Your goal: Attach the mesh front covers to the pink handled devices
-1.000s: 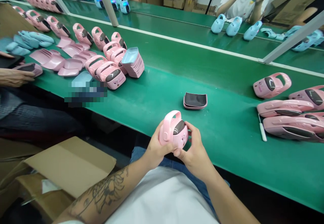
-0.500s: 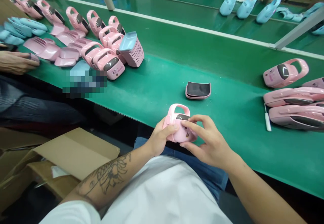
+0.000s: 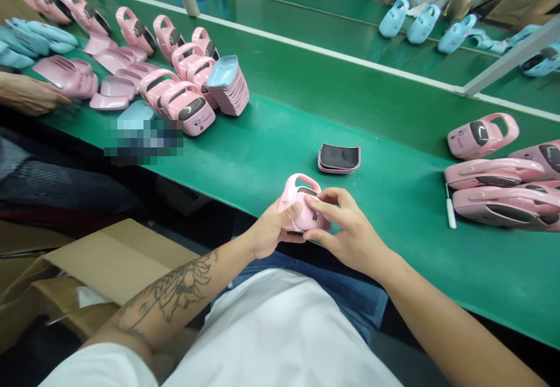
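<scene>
A pink plastic housing with a loop handle, a dark window and a small printed figure [image 3: 301, 215] is held over the table's front edge. My left hand [image 3: 275, 227] is closed round its left side, thumb on the front face. My right hand [image 3: 345, 218] grips the right side, fingers on the printed face and thumb at the lower edge. Beyond my hands lies a small stack of curved pink pieces with a dark top [image 3: 339, 158]. What the fingers behind the housing touch is hidden.
Finished-looking pink housings [image 3: 494, 171] sit at the right beside a white-handled screwdriver [image 3: 450, 212]. More pink housings [image 3: 190, 110] and a stack of trays [image 3: 230, 87] stand left. A co-worker's hand [image 3: 32, 92] is at far left. An open cardboard box [image 3: 118, 259] stands below.
The housing has tilted slightly in my hands, and my right fingers have shifted lower on its face. At far left the co-worker's hand has moved and no longer shows a pink piece.
</scene>
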Motion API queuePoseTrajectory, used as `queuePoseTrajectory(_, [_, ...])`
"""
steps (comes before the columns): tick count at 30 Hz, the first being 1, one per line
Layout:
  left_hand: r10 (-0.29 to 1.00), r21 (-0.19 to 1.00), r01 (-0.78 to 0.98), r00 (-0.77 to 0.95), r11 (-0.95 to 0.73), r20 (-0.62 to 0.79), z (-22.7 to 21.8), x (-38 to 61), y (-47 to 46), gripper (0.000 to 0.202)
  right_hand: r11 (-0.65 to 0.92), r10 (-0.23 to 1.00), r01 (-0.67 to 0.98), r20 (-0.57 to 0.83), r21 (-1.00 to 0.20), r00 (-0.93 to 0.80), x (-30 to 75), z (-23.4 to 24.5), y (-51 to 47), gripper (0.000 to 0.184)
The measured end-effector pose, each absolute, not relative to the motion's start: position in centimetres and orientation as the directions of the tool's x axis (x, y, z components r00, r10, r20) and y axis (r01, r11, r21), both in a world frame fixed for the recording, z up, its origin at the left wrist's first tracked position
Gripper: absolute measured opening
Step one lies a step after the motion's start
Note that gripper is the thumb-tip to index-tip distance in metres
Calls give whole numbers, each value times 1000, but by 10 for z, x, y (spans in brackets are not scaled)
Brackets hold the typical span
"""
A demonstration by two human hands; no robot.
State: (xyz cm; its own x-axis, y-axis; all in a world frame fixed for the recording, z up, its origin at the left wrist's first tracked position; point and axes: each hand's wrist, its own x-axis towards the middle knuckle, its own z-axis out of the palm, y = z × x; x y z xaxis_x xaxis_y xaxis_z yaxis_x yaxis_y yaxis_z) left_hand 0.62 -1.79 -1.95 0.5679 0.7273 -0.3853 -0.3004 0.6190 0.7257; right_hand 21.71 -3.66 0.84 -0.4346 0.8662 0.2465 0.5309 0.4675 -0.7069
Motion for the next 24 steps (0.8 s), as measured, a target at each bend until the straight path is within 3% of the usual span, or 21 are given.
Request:
queuePoseTrajectory(4, [710, 674, -299, 511, 676, -485, -18, 5, -10, 70, 409, 882, 570, 150, -713, -446, 235, 8, -33, 75])
queuePoseTrajectory(8, [714, 646, -317, 418, 694, -562, -16, 8, -6, 69, 329, 903, 540, 91, -775, -419, 245, 4, -26, 62])
queuePoseTrajectory(20, [742, 632, -389, 365, 670, -562, -23, 14, -1, 69, 219, 920, 547, -15, -808, -392, 228, -1, 3, 57])
queuePoseTrajectory(22, [730, 606, -408, 405, 683, -550, -25, 10, 1, 71, 113, 951, 558, -73, -822, -300, 225, -4, 3, 61])
queuePoseTrajectory(24, [728, 569, -454, 454, 686, -514, -26, 6, 2, 72, -105, 956, 507, -227, -855, -184, 222, -6, 1, 61])
